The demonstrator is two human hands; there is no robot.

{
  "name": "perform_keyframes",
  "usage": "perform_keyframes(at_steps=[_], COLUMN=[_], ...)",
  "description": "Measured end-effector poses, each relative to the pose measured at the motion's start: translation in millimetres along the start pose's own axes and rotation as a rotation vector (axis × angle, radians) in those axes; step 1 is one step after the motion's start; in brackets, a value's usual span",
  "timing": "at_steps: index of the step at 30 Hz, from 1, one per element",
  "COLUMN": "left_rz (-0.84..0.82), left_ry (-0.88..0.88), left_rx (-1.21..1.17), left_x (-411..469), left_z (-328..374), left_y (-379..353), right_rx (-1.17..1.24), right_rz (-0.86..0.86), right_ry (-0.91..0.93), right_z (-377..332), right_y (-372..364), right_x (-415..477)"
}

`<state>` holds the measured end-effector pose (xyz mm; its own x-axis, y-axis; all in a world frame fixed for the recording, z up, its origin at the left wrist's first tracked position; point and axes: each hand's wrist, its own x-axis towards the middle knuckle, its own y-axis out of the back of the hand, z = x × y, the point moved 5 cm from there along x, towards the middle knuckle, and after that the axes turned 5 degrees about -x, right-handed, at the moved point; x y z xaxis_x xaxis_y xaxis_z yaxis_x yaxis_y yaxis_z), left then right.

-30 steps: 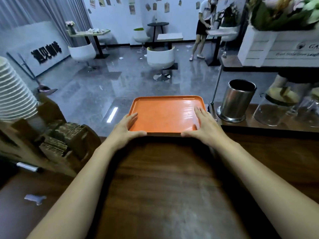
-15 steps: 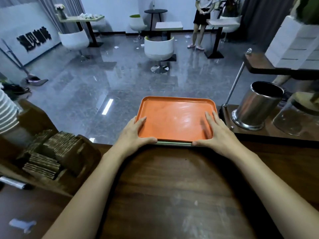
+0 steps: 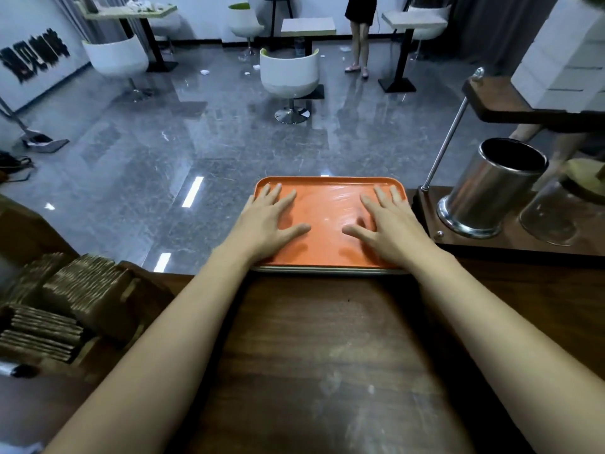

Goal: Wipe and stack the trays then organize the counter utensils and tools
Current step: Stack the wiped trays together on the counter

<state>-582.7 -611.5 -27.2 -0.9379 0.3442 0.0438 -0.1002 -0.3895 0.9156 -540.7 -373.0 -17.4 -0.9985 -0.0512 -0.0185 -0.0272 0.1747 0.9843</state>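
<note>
Since the earlier frames the left hand and right hand have slid forward, off the near rim and onto the floor of the orange tray. Both lie palm down with fingers straight and spread. They press flat and grip nothing.

Tray position: far edge of the worktop, centred ahead of the person. Its long axis runs left to right along that edge. A paler rim shows just under its near side, so it appears to sit on a second tray; how many lie beneath I cannot tell.

Key relation: the tray lies directly under both hands, left hand on its left half, right hand on its right half, neither nearer. No cloth in view.

Judgement: stack is being seated or squared. Any further push goes along the short axis, toward the far edge, so overshoot is the risk.

Right of the tray, just beside it: a steel cup and a glass jar on a wooden base.
</note>
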Motion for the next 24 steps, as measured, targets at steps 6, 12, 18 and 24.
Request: perform_keyframes(at_steps=[6, 12, 18, 24], left_rz=[-0.070, -0.077, -0.048, 0.125], left_ry=[-0.016, 0.009, 0.029, -0.083], left_rx=[0.046, 0.047, -0.010, -0.267], left_x=[6, 10, 9, -32], left_z=[5, 2, 8, 74], left_y=[-27, -28, -22, -20], right_rx=[-0.073, -0.081, 0.114, 0.363], right_rz=[-0.110, -0.115, 0.035, 0.143], right_ry=[-0.061, -0.063, 0.005, 0.080], right_z=[0, -1, -4, 5], right_y=[-31, -31, -10, 15], right_x=[10, 8, -9, -79])
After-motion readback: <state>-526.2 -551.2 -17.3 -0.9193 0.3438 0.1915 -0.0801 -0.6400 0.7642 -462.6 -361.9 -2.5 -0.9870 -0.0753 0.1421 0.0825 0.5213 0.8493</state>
